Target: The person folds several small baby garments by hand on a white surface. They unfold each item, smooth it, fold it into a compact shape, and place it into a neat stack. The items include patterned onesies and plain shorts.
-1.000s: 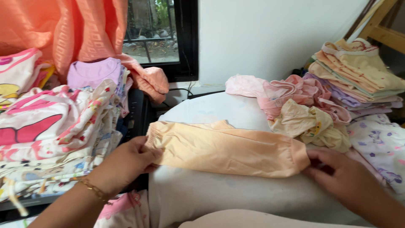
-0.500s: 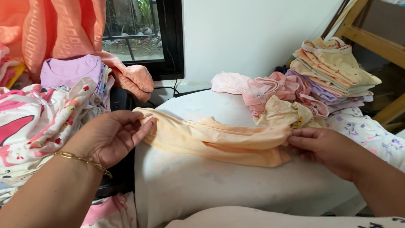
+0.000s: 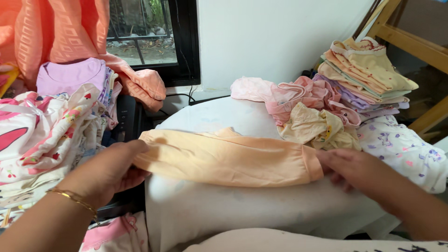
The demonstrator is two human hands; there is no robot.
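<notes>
A pair of small peach-orange trousers [image 3: 228,158] lies stretched flat across a white padded surface [image 3: 224,210]. My left hand [image 3: 105,170], with a gold bracelet at the wrist, grips the garment's left end over the surface's edge. My right hand [image 3: 357,170] holds the cuffed right end, fingers pressed on the cloth. Both hands pull the fabric taut and smooth between them.
Behind the trousers lies a heap of unfolded pink and cream clothes [image 3: 308,109]. A folded stack [image 3: 366,74] rises at the back right, with a white flowered garment [image 3: 406,149] below it. Folded printed clothes [image 3: 42,135] are piled at left, under an orange curtain [image 3: 56,32] and a window [image 3: 144,32].
The trousers were slack and bunched half a second ago; now they lie flat and stretched. My left hand moved down and left with its end; my right hand stayed on the cuff.
</notes>
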